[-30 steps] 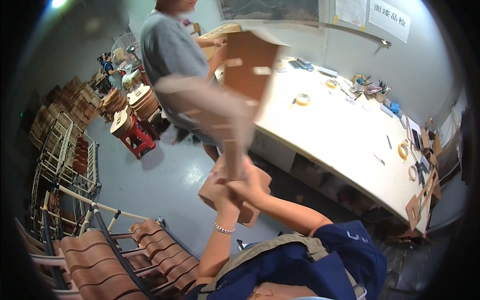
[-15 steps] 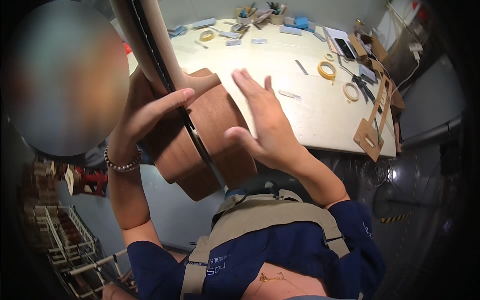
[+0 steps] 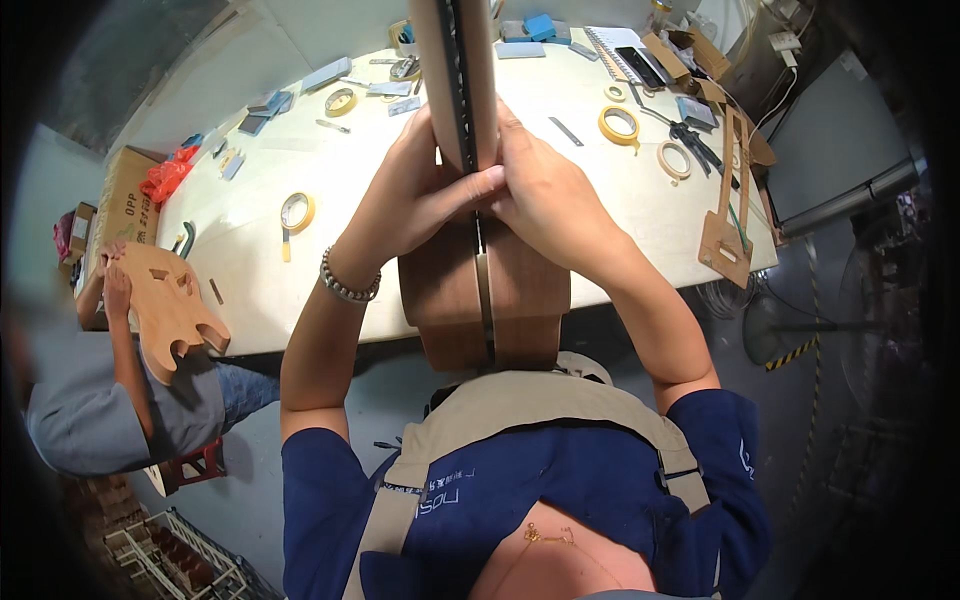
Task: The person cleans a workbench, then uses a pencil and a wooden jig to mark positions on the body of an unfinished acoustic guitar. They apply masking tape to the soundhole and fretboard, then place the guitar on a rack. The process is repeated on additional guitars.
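What look like two unfinished guitars stand face to face in front of me, with brown wooden bodies (image 3: 530, 290) low near my apron. A narrow dark gap runs between the bodies. Their pale necks (image 3: 482, 100) rise together, dark fingerboards meeting in the middle. My left hand (image 3: 420, 195) is closed around the base of the necks, its thumb lying across them. From the other side my right hand (image 3: 550, 185) wraps the same spot, fingertips partly hidden behind the wood. The headstocks are beyond the upper picture edge.
On the pale worktable (image 3: 380, 280) lie a yellow tape roll (image 3: 618, 125), black pliers (image 3: 695, 145), a notebook with a phone (image 3: 640, 68) and a wooden template (image 3: 727, 240). At left a co-worker's hands (image 3: 117, 280) hold a wooden guitar body (image 3: 170, 310).
The guitars have turned from a slant to upright and moved right, to the middle. My right hand has gone from open, beside the body, to gripping the necks with my left.
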Demonstrator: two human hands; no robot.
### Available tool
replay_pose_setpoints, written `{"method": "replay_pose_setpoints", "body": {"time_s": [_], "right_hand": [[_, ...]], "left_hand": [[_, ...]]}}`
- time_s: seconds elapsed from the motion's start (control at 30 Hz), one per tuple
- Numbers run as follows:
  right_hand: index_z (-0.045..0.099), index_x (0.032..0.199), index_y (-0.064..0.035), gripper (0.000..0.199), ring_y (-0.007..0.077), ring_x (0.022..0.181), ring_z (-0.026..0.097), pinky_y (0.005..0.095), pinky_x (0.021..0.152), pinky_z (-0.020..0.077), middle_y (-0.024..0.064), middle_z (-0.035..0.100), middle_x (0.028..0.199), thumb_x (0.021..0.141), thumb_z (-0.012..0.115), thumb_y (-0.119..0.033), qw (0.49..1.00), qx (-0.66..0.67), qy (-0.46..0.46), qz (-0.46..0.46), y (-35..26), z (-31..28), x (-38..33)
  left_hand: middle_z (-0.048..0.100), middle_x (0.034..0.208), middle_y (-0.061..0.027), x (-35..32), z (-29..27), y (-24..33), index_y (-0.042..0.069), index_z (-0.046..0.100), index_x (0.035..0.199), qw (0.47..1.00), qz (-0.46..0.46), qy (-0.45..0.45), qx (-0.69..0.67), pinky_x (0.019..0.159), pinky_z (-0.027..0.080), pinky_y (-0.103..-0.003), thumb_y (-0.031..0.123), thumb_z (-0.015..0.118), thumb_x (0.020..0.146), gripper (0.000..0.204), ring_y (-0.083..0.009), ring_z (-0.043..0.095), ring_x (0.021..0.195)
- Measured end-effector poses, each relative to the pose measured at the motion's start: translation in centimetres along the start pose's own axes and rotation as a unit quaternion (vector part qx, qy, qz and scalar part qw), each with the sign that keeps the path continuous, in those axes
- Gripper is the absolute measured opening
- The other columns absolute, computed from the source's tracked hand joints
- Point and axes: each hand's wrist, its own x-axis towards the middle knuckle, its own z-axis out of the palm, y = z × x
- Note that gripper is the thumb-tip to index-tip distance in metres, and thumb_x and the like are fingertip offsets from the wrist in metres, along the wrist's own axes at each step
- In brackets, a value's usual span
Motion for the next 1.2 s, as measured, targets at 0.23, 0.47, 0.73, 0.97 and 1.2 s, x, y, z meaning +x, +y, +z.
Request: {"method": "replay_pose_setpoints", "body": {"time_s": [0.23, 0.47, 0.73, 0.97, 1.2], "right_hand": [[0.042, 0.121, 0.0013, 0.045, 0.0191, 0.076, 0.06, 0.0303, 0.071, 0.0484, 0.0071, 0.06, 0.089, 0.087, 0.062, -0.022, 0.992, 0.08, 0.004, 0.098, 6.6, -3.1, -0.8], [0.054, 0.109, 0.0007, 0.051, 0.0136, 0.089, 0.058, 0.0269, 0.08, 0.0464, 0.0072, 0.061, 0.097, 0.094, 0.046, -0.047, 0.87, 0.363, 0.055, 0.33, 16.3, -11.8, -0.1], [0.053, 0.075, -0.0064, 0.052, 0.0132, 0.056, 0.058, 0.0241, 0.052, 0.0471, 0.0064, 0.059, 0.063, 0.092, 0.045, -0.054, 0.81, 0.332, -0.049, 0.481, 26.1, -7.1, -2.1], [0.054, 0.09, -0.0031, 0.042, 0.0167, 0.055, 0.058, 0.0269, 0.055, 0.0494, 0.0089, 0.059, 0.064, 0.095, 0.045, -0.044, 0.696, 0.445, -0.115, 0.552, 33.6, 1.9, -4.4], [0.062, 0.083, 0.004, 0.051, 0.0204, 0.055, 0.06, 0.0353, 0.054, 0.0505, 0.0128, 0.064, 0.071, 0.093, 0.049, -0.045, 0.727, 0.395, -0.074, 0.558, 39.7, 7.9, -5.4]], "left_hand": [[0.056, 0.094, -0.0066, 1.8, -5.6, -3.3, 0.0, 0.039, 0.126, 0.998, -0.045, 0.041, 0.011, 0.078, 0.051, -0.027, 0.022, 0.056, 0.093, 0.043, -0.0136, 0.057, 0.092], [0.062, 0.084, -0.0123, 5.1, -13.8, -9.1, 0.003, 0.045, 0.1, 0.908, -0.293, 0.273, -0.121, 0.059, 0.056, -0.031, 0.041, 0.045, 0.095, 0.039, -0.0195, 0.065, 0.073], [0.059, 0.074, -0.0124, 7.6, -3.7, -24.4, -0.001, 0.05, 0.097, 0.829, -0.456, 0.223, -0.237, 0.054, 0.053, -0.031, 0.042, 0.045, 0.095, 0.044, -0.0199, 0.06, 0.057], [0.059, 0.105, -0.0177, 8.7, 1.7, -29.4, -0.003, 0.057, 0.106, 0.68, -0.106, 0.237, 0.686, 0.099, 0.035, -0.051, 0.029, 0.057, 0.088, 0.037, -0.0244, 0.054, 0.105], [0.048, 0.127, -0.0123, 6.6, 15.7, -25.5, -0.001, 0.057, 0.114, 0.741, -0.074, -0.275, 0.609, 0.112, 0.013, -0.053, 0.029, 0.051, 0.086, 0.041, -0.027, 0.038, 0.123]]}}
